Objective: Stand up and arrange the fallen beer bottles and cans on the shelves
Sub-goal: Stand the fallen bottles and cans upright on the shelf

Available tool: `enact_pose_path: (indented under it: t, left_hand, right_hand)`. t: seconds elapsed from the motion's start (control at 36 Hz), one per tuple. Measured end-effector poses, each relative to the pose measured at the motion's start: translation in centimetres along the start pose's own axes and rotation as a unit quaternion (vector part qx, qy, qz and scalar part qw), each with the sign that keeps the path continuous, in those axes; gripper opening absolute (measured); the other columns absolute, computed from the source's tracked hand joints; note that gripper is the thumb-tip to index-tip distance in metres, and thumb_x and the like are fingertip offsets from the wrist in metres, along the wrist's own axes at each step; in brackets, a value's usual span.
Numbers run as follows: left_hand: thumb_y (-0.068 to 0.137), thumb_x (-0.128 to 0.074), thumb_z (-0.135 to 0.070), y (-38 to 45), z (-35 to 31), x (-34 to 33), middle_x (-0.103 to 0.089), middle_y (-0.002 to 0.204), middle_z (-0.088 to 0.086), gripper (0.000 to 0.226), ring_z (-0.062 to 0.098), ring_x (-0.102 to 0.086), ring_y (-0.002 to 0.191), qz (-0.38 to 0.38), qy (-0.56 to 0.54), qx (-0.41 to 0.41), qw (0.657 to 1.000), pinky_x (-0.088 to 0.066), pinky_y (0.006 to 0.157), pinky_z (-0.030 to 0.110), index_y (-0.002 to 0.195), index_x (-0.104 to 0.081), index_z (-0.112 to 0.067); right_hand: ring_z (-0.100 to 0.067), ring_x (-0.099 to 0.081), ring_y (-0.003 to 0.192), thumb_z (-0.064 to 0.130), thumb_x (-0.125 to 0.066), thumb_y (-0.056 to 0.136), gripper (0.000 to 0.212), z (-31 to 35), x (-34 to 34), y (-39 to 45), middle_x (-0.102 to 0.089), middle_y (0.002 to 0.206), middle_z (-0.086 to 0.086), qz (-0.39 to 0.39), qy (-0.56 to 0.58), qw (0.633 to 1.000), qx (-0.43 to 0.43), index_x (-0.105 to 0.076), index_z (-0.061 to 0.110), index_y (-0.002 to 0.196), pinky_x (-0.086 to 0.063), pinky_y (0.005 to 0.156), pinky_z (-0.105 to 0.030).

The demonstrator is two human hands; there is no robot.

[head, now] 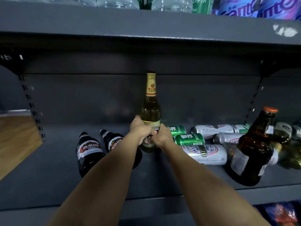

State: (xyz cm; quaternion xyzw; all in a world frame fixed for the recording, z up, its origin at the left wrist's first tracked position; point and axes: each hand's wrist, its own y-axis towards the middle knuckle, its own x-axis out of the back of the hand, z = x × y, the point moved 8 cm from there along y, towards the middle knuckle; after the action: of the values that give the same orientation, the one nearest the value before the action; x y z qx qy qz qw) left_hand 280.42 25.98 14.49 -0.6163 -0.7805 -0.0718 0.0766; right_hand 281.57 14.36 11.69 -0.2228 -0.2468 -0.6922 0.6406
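Observation:
A tall clear bottle of golden beer (151,110) stands upright in the middle of the grey shelf (162,180). My left hand (140,130) and my right hand (162,136) both grip its lower body from either side. Two dark bottles (89,150) with red-and-white labels stand at the left, the second one (112,141) partly behind my left forearm. At the right, green cans (189,139) and silver cans (206,154) lie on their sides. A big brown bottle (254,149) with an orange cap stands upright in front of them.
Pale bottles and cans (284,136) lie heaped at the far right edge. Water bottles (171,4) and blue packs (260,7) sit on the shelf above. A wooden floor (14,139) shows past the shelf's left end. Colourful packs (281,212) sit below.

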Motion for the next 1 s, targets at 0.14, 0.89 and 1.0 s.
enact_pose_path:
  t: [0.14,0.89,1.0]
  left_hand:
    - [0.059,-0.084,0.009,1.1,0.2,0.0,-0.066,0.102,0.004,0.061,0.023,-0.064,0.096,-0.006,-0.002,0.001,1.0,-0.046,0.055,0.022,0.108,-0.056,-0.015]
    - [0.095,-0.055,-0.04,-5.9,0.4,7.6,-0.051,0.134,0.012,0.042,0.033,-0.042,0.128,-0.156,0.392,-0.029,0.906,-0.04,0.102,0.043,0.13,-0.055,-0.018]
    - [0.094,-0.056,-0.039,-7.8,1.1,10.2,-0.049,0.136,0.013,0.042,0.033,-0.039,0.13,-0.184,0.409,0.007,0.894,-0.034,0.105,0.042,0.13,-0.055,-0.017]
  right_hand:
    - [-0.028,-0.054,0.117,0.022,-0.087,0.065,0.068,0.1,-0.3,1.1,-0.056,0.126,-0.011,-0.004,-0.02,1.0,0.005,-0.052,0.009,0.121,-0.047,0.096,-0.038]
    - [-0.03,-0.054,0.111,0.014,-0.054,0.086,0.028,5.3,2.2,-8.8,-0.059,0.117,-0.011,-0.142,-0.188,0.951,0.199,-0.053,0.009,0.114,-0.039,0.085,-0.035]
    - [-0.03,-0.053,0.111,0.015,-0.05,0.088,0.025,6.9,0.2,-10.9,-0.06,0.115,-0.01,-0.107,-0.185,0.949,0.231,-0.054,0.01,0.112,-0.039,0.085,-0.034]
